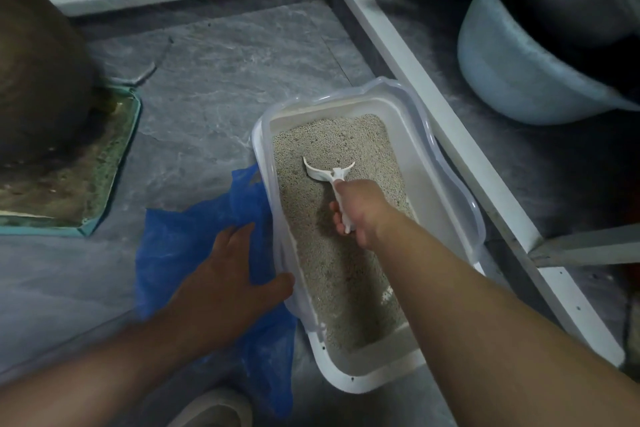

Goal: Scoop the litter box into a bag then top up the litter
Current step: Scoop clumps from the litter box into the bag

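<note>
**Spill risk at the near rim, little room on the right**

My right hand [360,210] has its grip curled round the white scoop [330,174], its blade dug into the litter [346,274] mid-frame. The litter box [446,184] sits right of centre; the blue bag [180,246] lies flat at lower left under my left hand [228,274], fingers spread. I judge a loaded scoop could shed grains crossing the rim, since the bag's mouth isn't held open. The white frame [415,80] crowds the box's right edge; open floor [207,80] lies upper left
</note>
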{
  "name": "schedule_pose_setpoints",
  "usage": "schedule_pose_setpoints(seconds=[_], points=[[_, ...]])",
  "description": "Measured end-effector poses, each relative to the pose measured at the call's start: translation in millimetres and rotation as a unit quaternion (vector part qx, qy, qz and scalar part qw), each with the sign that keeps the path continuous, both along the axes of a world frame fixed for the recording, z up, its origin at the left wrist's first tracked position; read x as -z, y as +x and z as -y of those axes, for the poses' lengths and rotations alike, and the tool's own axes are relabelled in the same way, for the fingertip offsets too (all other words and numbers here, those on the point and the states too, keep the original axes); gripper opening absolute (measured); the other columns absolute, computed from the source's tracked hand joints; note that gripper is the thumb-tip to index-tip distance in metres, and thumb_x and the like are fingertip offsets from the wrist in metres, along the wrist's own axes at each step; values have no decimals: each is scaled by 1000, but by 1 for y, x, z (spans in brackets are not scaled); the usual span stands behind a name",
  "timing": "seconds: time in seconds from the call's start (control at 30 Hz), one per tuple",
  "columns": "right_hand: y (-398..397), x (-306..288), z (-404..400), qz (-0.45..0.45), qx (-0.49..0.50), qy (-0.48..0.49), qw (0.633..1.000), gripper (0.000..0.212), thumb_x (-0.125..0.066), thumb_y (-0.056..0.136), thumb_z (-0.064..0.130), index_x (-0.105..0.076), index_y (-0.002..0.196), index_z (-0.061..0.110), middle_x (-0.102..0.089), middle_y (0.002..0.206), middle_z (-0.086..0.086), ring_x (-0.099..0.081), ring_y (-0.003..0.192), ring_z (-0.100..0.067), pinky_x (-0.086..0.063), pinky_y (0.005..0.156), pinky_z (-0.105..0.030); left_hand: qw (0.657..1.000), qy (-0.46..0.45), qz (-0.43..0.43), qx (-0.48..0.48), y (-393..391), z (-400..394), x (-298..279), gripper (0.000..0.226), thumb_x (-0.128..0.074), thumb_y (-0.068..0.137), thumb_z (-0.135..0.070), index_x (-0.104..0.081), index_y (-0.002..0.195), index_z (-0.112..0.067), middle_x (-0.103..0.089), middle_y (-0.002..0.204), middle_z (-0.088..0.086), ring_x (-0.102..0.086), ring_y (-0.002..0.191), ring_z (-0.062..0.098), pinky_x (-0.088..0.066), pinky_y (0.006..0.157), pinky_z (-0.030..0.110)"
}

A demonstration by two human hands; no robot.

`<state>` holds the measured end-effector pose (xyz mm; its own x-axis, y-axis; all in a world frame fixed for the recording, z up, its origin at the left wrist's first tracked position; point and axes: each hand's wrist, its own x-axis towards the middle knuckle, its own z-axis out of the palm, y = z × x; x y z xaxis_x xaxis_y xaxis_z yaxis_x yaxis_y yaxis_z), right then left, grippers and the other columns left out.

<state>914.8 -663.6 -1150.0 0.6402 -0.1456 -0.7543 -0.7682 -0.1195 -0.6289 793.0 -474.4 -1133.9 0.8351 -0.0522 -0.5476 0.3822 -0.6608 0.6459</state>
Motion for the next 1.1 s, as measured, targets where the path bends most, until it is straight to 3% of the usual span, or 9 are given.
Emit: schedule_pose_setpoints(seconds=[0.17, 0.3, 0.8, 1.1], points=[[-12, 11, 3, 78, -52, -19, 995, 31, -47, 106, 26, -62, 97, 1, -53, 61, -4, -43, 42, -13, -35, 36, -25, 1000, -2, -7, 14, 2, 0, 0, 118, -52, 62, -82, -9, 158, -29, -14, 160, -15, -28, 144, 10, -30, 115, 31], [-14, 12, 2, 100, -71, -22, 992, 33, -49, 105, 27, -63, 101, -2, -53, 59, -3, -42, 40, -13, -34, 35, -24, 1000, 5, -10, 21, 5, 2, -1, 105, -61, 78, -67, -5, 159, -29, -11, 161, -16, -24, 146, 9, -28, 114, 29], [-60, 7, 35, 117, 24, 24, 993, 25, -53, 103, 28, -66, 103, 7, -54, 60, -4, -41, 41, -15, -31, 37, -25, 999, 21, 1, 27, 6, 2, -1, 107, -62, 76, -67, -6, 159, -29, -9, 163, -15, -25, 146, 11, -29, 114, 31], [-98, 1, 41, 137, 33, 7, 990, 36, -56, 102, 31, -62, 98, -4, -54, 56, -7, -39, 38, -17, -31, 37, -22, 1000, 22, 6, 14, 2, 7, -5, 106, -64, 77, -67, -10, 159, -27, -12, 163, -11, -25, 147, 12, -29, 114, 34]])
